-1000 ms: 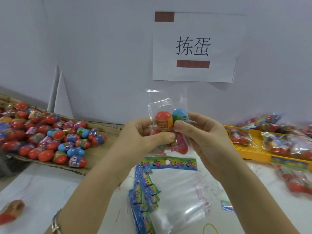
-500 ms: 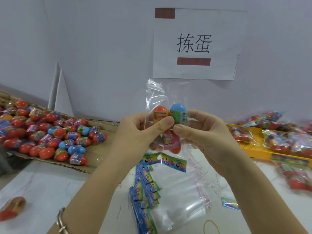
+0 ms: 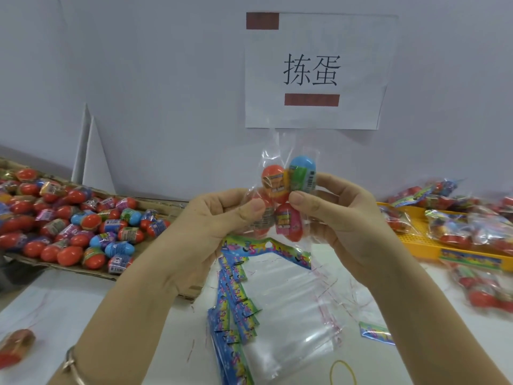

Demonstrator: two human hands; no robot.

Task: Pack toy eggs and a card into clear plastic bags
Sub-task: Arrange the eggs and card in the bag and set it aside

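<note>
Both hands hold a clear plastic bag (image 3: pixel 277 147) upside down in mid-air, its closed bottom pointing up. My left hand (image 3: pixel 222 218) pinches its left side with the thumb pressed on the film. My right hand (image 3: pixel 338 215) pinches the right side. Inside are an orange egg (image 3: pixel 273 180), a blue and green egg (image 3: pixel 304 173) and a pink-labelled red egg (image 3: pixel 287 222); a further egg is partly hidden behind my left thumb. The colourful card (image 3: pixel 266 248) hangs across the bag's lower end.
A cardboard tray (image 3: pixel 155 202) of several loose red and blue eggs lies at the left. A stack of cards (image 3: pixel 233 323) and a pile of empty clear bags (image 3: pixel 291 315) lie on the white table below. A yellow tray (image 3: pixel 410 240) with packed bags is at the right.
Both hands have lifted the bag a little higher. The eggs have shifted inside it, with the orange and blue ones now above my thumbs, and the card hangs lower under the hands.
</note>
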